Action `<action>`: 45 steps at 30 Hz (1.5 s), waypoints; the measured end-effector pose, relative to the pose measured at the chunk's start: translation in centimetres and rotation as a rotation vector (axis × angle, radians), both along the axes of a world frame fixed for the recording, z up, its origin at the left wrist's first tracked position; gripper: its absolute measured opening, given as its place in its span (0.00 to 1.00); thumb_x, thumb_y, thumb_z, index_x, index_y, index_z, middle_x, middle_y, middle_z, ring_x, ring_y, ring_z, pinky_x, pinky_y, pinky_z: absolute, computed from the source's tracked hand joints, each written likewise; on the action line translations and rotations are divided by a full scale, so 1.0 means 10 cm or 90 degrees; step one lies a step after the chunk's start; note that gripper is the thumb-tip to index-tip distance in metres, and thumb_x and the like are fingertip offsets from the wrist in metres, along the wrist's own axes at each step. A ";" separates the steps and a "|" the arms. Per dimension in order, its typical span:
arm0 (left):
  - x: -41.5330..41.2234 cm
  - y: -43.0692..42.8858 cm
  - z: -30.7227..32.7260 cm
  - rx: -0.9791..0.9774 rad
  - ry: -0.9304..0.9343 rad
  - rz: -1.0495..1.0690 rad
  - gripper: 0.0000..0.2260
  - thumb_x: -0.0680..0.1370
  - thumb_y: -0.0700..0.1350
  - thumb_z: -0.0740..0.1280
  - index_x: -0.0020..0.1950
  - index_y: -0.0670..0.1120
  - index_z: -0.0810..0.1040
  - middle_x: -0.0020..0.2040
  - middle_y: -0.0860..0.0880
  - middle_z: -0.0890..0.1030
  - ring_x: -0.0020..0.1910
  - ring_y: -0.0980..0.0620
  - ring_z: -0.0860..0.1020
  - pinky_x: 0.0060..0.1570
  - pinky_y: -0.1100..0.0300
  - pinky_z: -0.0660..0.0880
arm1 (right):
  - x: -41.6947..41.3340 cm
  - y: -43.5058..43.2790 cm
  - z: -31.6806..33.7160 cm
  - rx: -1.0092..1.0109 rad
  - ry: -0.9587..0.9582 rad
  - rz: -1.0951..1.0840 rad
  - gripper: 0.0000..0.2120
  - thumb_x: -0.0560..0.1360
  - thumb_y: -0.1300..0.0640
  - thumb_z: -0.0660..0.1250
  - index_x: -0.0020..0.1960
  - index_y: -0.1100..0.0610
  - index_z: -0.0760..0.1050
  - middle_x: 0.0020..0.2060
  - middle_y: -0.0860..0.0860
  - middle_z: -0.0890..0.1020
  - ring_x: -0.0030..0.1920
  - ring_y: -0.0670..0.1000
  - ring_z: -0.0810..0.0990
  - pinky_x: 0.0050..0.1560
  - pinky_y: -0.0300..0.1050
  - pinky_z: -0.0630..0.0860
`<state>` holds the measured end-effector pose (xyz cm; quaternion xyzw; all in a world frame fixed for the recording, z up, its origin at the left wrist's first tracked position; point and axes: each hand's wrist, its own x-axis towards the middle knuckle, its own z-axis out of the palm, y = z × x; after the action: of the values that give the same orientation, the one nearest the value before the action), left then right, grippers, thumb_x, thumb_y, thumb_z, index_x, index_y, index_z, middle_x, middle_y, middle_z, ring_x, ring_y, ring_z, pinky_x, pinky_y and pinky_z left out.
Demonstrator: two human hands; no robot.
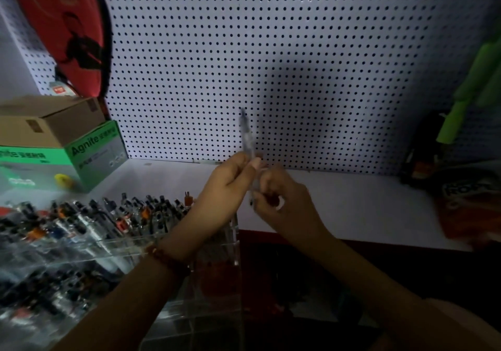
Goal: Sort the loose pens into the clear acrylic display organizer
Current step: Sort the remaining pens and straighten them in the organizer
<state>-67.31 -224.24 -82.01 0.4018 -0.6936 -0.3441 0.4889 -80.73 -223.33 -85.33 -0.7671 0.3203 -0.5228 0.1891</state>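
The pen (248,139) is held in the air in front of the pegboard (298,52), above the back of the desk (352,207) and just right of the organizer (113,242). Its clear barrel is blurred, and its middle section is hidden behind the fingers of both hands. Which end carries the tip cannot be determined.

The left hand (230,185) grips the barrel at mid-length, with the fingers curled round it and the thumb pressed against it. The right hand (284,198) pinches the lower end, which appears to be dark, though the view there is poor.

The clear acrylic organizer sits at lower left and is cut off by the frame edge. The stored pens (108,212) stand in rows in its tiers, blurred. The left forearm crosses its right end, and a beaded bracelet (168,258) is on that wrist.

The desk is white. The white pegboard forms the back wall. A cardboard box (54,133) with a green printed side stands at back left, with a red bag (67,30) hanging above it. The green items (474,87) and an orange pack (466,215) at the right edge are dim and hard to identify.

The long axis of the pen is near vertical. The dark upper end points up and leans slightly left.
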 end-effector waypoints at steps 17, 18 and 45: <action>0.30 0.07 -0.04 -0.018 0.086 0.122 0.12 0.83 0.43 0.54 0.43 0.43 0.73 0.36 0.48 0.77 0.22 0.56 0.63 0.23 0.66 0.63 | -0.34 -0.83 -0.57 0.272 0.487 -0.340 0.09 0.79 0.50 0.58 0.54 0.53 0.73 0.52 0.54 0.79 0.51 0.56 0.77 0.50 0.46 0.67; 0.30 0.07 -0.05 -0.016 0.089 0.124 0.13 0.83 0.43 0.54 0.43 0.43 0.73 0.36 0.48 0.77 0.22 0.56 0.63 0.22 0.66 0.63 | -0.34 -0.83 -0.56 0.289 0.458 -0.335 0.08 0.79 0.52 0.59 0.53 0.54 0.73 0.52 0.54 0.80 0.51 0.55 0.77 0.51 0.46 0.69; 1.30 0.60 -0.11 -0.009 0.200 0.090 0.12 0.82 0.45 0.56 0.41 0.42 0.71 0.27 0.51 0.70 0.24 0.55 0.67 0.28 0.64 0.66 | 1.15 0.27 0.08 0.057 -0.004 0.041 0.15 0.76 0.45 0.63 0.57 0.52 0.71 0.27 0.44 0.73 0.28 0.44 0.72 0.32 0.48 0.71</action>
<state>-54.27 -218.26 -83.15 0.3872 -0.5811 -0.3625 0.6173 -69.18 -220.58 -84.56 -0.7663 0.3179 -0.5037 0.2411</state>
